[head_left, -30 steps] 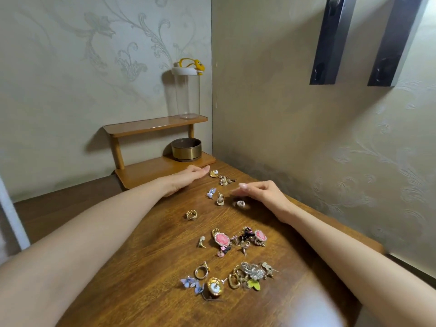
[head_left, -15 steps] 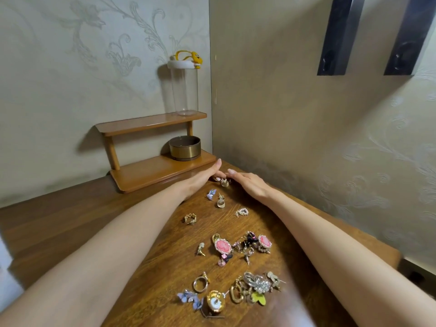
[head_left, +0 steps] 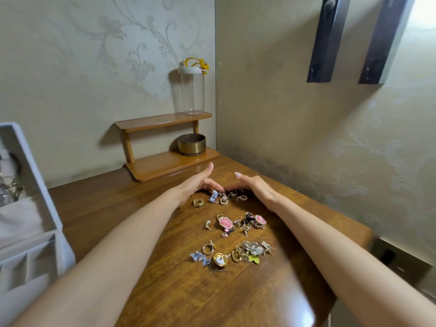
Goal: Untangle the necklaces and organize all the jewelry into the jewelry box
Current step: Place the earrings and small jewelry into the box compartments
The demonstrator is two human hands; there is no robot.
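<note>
Cupping the farthest trinkets (head_left: 224,197) on the table (head_left: 118,204), the left hand (head_left: 200,182) and right hand (head_left: 257,187) stand open, gripping nothing.

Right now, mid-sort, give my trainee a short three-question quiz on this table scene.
1. True or false: both hands are cupped around the farthest cluster of jewelry, and neither has a closed grip on a piece.
2. Multiple choice: the open jewelry box sits (A) on the small shelf, (B) at the left edge of the view, (C) between the hands.
3. Fill in: the brass tin stands on the ____ tier of the small wooden shelf.

Key
1. True: the left hand and right hand flank the farthest cluster, palms facing inward.
2. B: the jewelry box is at the left.
3. Lower: the brass tin is below, the clear tumbler above, on the shelf.
</note>
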